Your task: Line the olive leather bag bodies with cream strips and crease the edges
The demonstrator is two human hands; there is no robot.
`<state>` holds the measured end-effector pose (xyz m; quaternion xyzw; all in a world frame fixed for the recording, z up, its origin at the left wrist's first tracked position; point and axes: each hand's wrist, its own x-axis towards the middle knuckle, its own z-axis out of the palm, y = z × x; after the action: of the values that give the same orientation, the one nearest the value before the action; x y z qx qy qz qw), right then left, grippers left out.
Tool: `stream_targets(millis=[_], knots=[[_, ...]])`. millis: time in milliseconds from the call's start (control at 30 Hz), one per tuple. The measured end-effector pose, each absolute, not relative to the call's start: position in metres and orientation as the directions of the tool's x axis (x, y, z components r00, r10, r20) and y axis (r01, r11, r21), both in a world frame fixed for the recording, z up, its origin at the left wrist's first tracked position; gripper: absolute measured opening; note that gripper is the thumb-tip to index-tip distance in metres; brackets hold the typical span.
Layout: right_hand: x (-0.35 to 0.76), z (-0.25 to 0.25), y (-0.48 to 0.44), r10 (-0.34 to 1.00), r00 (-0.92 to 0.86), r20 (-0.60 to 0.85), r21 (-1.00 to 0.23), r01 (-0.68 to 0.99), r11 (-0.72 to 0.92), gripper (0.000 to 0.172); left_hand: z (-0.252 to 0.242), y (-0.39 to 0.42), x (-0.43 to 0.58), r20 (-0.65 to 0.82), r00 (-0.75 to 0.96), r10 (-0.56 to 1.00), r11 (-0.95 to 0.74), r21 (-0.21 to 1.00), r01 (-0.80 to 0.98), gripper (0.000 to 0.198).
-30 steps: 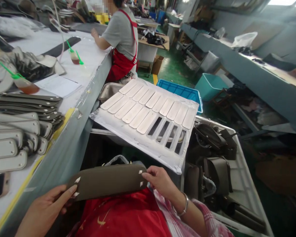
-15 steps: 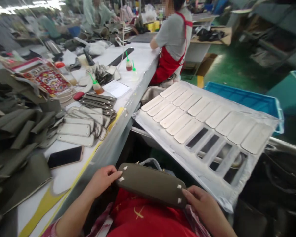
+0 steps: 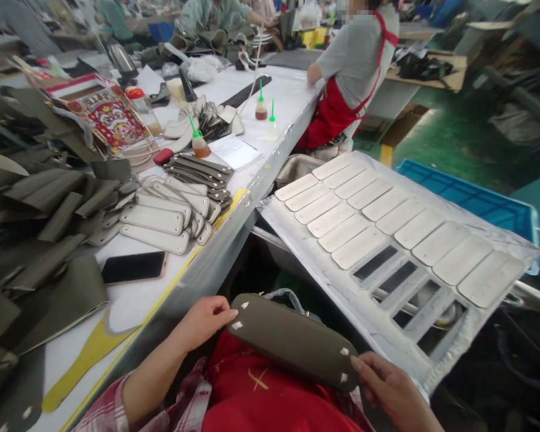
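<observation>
- We are holding an olive panel [image 3: 292,341] by its two ends, low in the view and just above our red apron [image 3: 270,396]. It is tilting down toward the right.
- Our left hand [image 3: 204,321] is closing its grip on the panel's left end, with the fingertips by two small white marks there.
- Our right hand [image 3: 389,393] is closing its grip on the right end, thumb touching the edge beside two more white marks.
- We are sitting between the worktop [image 3: 130,300] on our left and a white die-cut sheet [image 3: 342,282] on our right. The panel is hanging in the gap and touching neither.
- The sheet is carrying rows of pale oblong pieces [image 3: 355,231], and its near corner is showing empty slots [image 3: 398,277].
- On the worktop's near part, a phone [image 3: 134,267] is lying face up, with a yellow template [image 3: 90,354] nearer to us.
- Beyond the phone, a stack of pale panels [image 3: 162,222] is fanning out, and a heap of olive leather cuts [image 3: 40,222] is filling the left side.
- Farther along, green-capped glue bottles [image 3: 198,144] are standing upright.
- A blue crate [image 3: 472,201] is sitting behind the sheet.
- At the far end, a co-worker [image 3: 355,66] in a grey shirt and red apron is sitting at the same worktop.
</observation>
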<state>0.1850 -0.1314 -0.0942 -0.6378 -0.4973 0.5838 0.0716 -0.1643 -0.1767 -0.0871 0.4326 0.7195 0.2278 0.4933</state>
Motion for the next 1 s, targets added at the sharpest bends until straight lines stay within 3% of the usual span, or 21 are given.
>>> stream_targets(millis=[200,267,367,467,567,667,800,1000], knots=[[0.184,-0.091,-0.131,0.748,-0.154,-0.646,-0.644,0.635,-0.426,0.036,-0.081,-0.172,-0.163,-0.428,-0.104,0.898,0.392,0.668,0.632,0.034],[0.183,-0.085,-0.133,0.770,-0.126,-0.625,-0.628,0.668,-0.400,0.033,-0.077,-0.174,-0.165,-0.452,-0.055,0.890,0.336,0.570,0.750,0.037],[0.184,-0.081,-0.134,0.824,-0.147,-0.547,-0.647,0.698,-0.305,0.029,-0.077,-0.174,-0.170,-0.463,-0.069,0.883,0.236,0.313,0.920,0.039],[0.189,-0.081,-0.133,0.855,-0.185,-0.484,-0.659,0.720,-0.217,0.026,-0.076,-0.166,-0.156,-0.178,0.052,0.983,-0.019,0.185,0.983,0.046],[0.193,-0.079,-0.134,0.862,-0.209,-0.461,-0.653,0.738,-0.170,0.026,-0.075,-0.158,-0.110,-0.003,0.335,0.942,-0.323,0.254,0.912,0.052],[0.194,-0.077,-0.136,0.861,-0.225,-0.455,-0.651,0.745,-0.149,0.026,-0.085,-0.151,-0.052,0.016,0.559,0.829,-0.524,0.372,0.766,0.068],[0.195,-0.078,-0.137,0.886,-0.238,-0.398,-0.655,0.750,-0.093,0.025,-0.102,-0.144,-0.003,-0.041,0.617,0.786,-0.539,0.444,0.716,0.082],[0.202,-0.084,-0.138,0.877,-0.235,-0.420,-0.689,0.711,-0.140,0.027,-0.106,-0.142,0.013,-0.059,0.604,0.795,-0.527,0.425,0.736,0.083]])
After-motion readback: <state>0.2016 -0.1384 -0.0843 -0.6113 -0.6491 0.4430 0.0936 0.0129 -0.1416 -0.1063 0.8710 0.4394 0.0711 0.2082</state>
